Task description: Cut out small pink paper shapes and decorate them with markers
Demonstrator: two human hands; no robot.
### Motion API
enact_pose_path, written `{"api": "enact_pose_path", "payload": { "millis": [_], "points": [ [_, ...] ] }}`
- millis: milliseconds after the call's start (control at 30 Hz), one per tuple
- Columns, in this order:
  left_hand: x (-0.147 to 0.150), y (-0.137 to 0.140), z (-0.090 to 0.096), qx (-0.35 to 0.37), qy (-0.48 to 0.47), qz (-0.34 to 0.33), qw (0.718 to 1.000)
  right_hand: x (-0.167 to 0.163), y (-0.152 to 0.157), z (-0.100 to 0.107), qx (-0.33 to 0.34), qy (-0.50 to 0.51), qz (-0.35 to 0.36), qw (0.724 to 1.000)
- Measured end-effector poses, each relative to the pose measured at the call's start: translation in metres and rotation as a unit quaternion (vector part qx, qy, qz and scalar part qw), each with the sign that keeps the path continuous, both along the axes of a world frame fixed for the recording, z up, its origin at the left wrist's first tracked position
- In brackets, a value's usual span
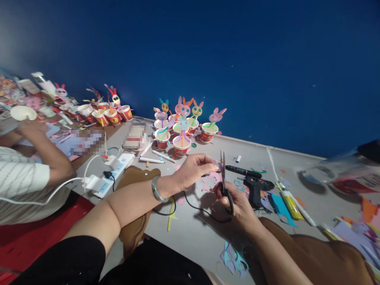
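Observation:
In the head view my right hand (237, 200) is closed around the black handles of a pair of scissors (223, 170), whose blades point up and away from me. The fingers of my left hand (192, 170) pinch a small purple piece of paper (220, 166) right beside the blades. Whether the blades touch the paper I cannot tell. Pink paper scraps (211, 181) lie on the table just beneath both hands. A black marker (243, 171) and a black glue gun (255, 188) rest to the right of the scissors.
Paper cups with rabbit figures (181, 144) stand against the blue wall. A white power strip (118, 172) with plugs sits on the left, near another person's arm (53, 150). At right are a plastic bottle (341, 174) and coloured paper. Cut blue scraps (233, 259) lie near the front edge.

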State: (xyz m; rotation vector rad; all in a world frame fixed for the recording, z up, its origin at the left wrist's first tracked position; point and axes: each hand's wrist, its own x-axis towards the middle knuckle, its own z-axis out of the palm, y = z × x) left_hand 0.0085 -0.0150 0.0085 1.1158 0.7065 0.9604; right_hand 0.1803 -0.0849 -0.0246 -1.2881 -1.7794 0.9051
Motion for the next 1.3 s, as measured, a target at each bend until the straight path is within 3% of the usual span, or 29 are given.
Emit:
{"api": "enact_pose_path", "payload": {
  "millis": [667,900,1300],
  "points": [
    [-0.002,0.004,-0.006,0.050,-0.001,0.011,0.999,0.000,0.002,-0.004,0.004,-0.001,-0.005,1.000],
    [-0.002,0.000,0.004,0.009,0.022,-0.002,1.000,0.001,0.002,-0.003,0.008,-0.004,-0.005,1.000],
    [-0.002,0.002,0.002,0.020,0.010,0.007,1.000,0.001,0.002,-0.006,0.027,-0.016,0.000,0.999]
  ]
}}
